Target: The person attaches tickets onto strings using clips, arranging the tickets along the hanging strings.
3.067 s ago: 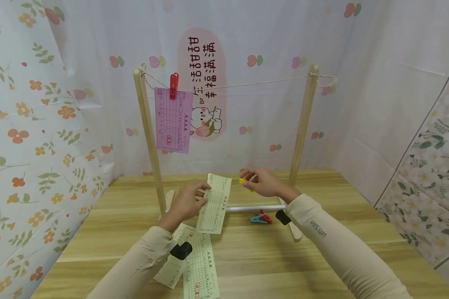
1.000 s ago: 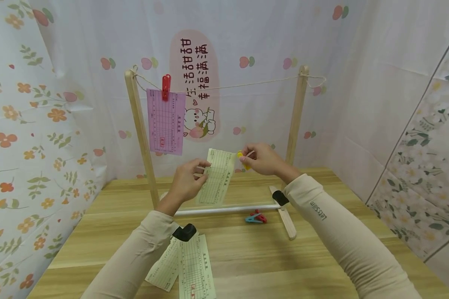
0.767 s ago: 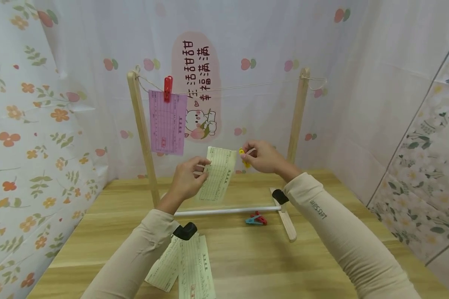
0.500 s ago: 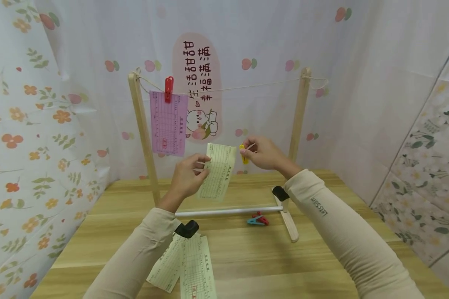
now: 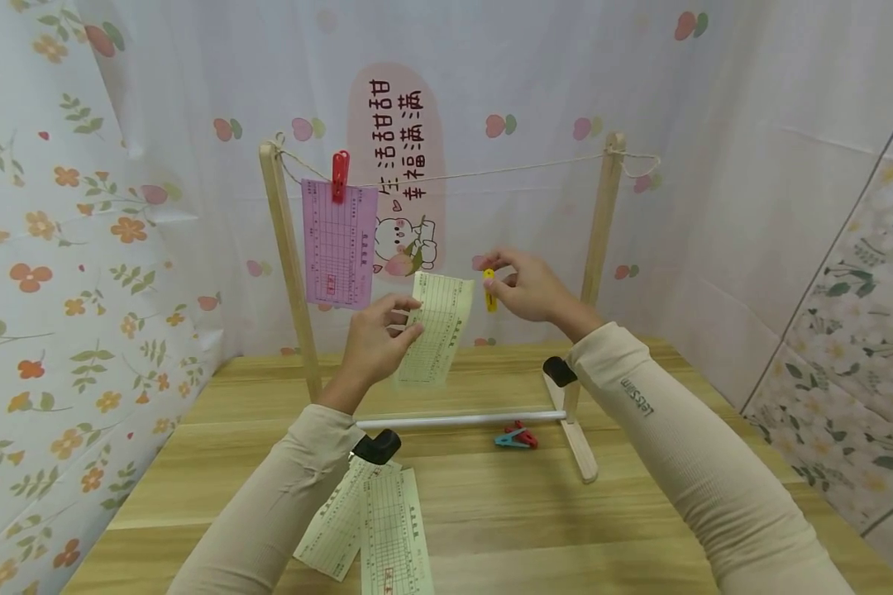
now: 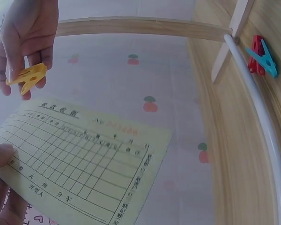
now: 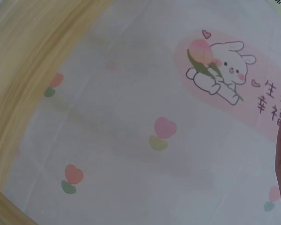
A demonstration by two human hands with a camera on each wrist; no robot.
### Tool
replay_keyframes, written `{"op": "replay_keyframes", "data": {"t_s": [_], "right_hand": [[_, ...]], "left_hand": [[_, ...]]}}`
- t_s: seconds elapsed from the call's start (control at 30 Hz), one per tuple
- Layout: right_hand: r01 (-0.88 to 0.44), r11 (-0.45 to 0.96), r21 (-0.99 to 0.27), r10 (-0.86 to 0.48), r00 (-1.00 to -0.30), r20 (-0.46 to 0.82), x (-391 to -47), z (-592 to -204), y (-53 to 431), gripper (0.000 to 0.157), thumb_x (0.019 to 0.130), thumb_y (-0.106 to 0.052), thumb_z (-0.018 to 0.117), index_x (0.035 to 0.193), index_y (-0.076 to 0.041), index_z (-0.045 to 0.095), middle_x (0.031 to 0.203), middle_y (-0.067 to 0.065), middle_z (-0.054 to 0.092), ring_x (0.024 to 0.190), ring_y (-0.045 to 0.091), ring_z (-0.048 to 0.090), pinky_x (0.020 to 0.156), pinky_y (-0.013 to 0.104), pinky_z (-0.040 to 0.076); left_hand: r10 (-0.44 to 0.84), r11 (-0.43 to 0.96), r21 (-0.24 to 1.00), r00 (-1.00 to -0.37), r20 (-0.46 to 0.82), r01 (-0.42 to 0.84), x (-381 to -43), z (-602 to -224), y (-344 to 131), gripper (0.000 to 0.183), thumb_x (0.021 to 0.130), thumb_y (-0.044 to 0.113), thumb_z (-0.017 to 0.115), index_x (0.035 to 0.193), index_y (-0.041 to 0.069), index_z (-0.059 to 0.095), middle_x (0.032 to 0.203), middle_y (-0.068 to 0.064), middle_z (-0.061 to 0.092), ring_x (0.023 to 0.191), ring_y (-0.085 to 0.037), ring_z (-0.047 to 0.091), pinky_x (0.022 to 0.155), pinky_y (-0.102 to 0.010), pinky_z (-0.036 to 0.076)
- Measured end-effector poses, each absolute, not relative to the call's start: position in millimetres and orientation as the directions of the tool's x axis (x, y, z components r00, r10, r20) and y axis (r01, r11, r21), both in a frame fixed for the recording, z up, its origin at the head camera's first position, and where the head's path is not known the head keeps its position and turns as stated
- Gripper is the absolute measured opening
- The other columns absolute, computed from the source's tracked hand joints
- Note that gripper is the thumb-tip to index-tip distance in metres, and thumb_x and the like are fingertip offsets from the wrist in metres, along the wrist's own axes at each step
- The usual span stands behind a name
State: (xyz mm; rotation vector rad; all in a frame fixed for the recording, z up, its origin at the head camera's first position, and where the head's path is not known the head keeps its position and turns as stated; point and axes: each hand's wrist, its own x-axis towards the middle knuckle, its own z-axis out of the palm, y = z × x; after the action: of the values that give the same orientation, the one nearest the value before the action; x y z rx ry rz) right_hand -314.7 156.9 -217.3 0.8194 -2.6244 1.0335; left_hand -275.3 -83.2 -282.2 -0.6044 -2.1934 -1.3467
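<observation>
A pale yellow-green receipt slip (image 5: 441, 326) is pinched along its left edge by my left hand (image 5: 378, 340), held in the air below the string. In the left wrist view the slip (image 6: 84, 154) shows its printed grid, with thumb in front and fingers behind. My right hand (image 5: 530, 285) pinches a yellow clothespin (image 5: 490, 291) just right of the slip, apart from it. The clothespin (image 6: 30, 77) also shows in the left wrist view. To the left, a pink receipt slip (image 5: 338, 244) hangs from the string (image 5: 491, 169) by a red clothespin (image 5: 340, 175).
Wooden posts (image 5: 603, 223) carry the string, joined low down by a white rod (image 5: 461, 420). A blue clothespin (image 5: 513, 438) and red ones lie on the table near the right foot. More pale slips (image 5: 398, 533) lie at the front left. A patterned curtain hangs behind.
Both hands have risen from near the table toward the string, carrying the slip and the yellow clothespin. The clothespin now points more upright. The pink slip stays hanging.
</observation>
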Motion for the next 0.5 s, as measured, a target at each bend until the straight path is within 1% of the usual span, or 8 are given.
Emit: {"op": "replay_keyframes", "data": {"t_s": [0.2, 0.3, 0.43, 0.5], "right_hand": [[-0.572, 0.594, -0.566, -0.419, -0.82, 0.39, -317, -209, 154, 0.015, 0.097, -0.013, 0.055, 0.109, -0.009, 0.063, 0.128, 0.009, 0.059, 0.094, 0.027, 0.067, 0.071, 0.037, 0.052], [-0.571, 0.602, -0.558, -0.406, -0.821, 0.402, -317, -204, 153, 0.014, 0.098, -0.015, 0.056, 0.107, -0.008, 0.064, 0.123, 0.01, 0.061, 0.091, 0.026, 0.067, 0.069, 0.035, 0.051], [-0.576, 0.599, -0.557, -0.402, -0.817, 0.413, -315, -199, 152, 0.015, 0.097, -0.016, 0.058, 0.106, -0.006, 0.065, 0.118, 0.011, 0.061, 0.085, 0.026, 0.068, 0.063, 0.033, 0.048], [-0.586, 0.592, -0.554, -0.407, -0.81, 0.422, -315, -198, 151, 0.015, 0.097, -0.017, 0.059, 0.105, -0.005, 0.064, 0.118, 0.012, 0.061, 0.085, 0.026, 0.069, 0.063, 0.033, 0.048]], "left_hand": [[0.099, 0.404, 0.697, -0.786, 0.611, 0.593, -275, -277, -83, 0.026, 0.082, -0.005, 0.072, 0.107, -0.002, 0.064, 0.106, -0.016, 0.066, 0.092, -0.03, 0.068, 0.077, -0.034, 0.057], [0.098, 0.397, 0.693, -0.779, 0.62, 0.602, -276, -274, -83, 0.027, 0.083, -0.005, 0.072, 0.108, -0.002, 0.064, 0.107, -0.017, 0.066, 0.093, -0.03, 0.068, 0.078, -0.033, 0.057], [0.098, 0.39, 0.694, -0.777, 0.622, 0.605, -276, -271, -83, 0.028, 0.082, -0.005, 0.072, 0.109, -0.003, 0.064, 0.109, -0.017, 0.065, 0.094, -0.03, 0.067, 0.078, -0.033, 0.057], [0.096, 0.383, 0.697, -0.776, 0.623, 0.606, -276, -270, -83, 0.03, 0.082, -0.005, 0.072, 0.11, -0.003, 0.064, 0.111, -0.017, 0.065, 0.094, -0.03, 0.067, 0.078, -0.032, 0.057]]}}
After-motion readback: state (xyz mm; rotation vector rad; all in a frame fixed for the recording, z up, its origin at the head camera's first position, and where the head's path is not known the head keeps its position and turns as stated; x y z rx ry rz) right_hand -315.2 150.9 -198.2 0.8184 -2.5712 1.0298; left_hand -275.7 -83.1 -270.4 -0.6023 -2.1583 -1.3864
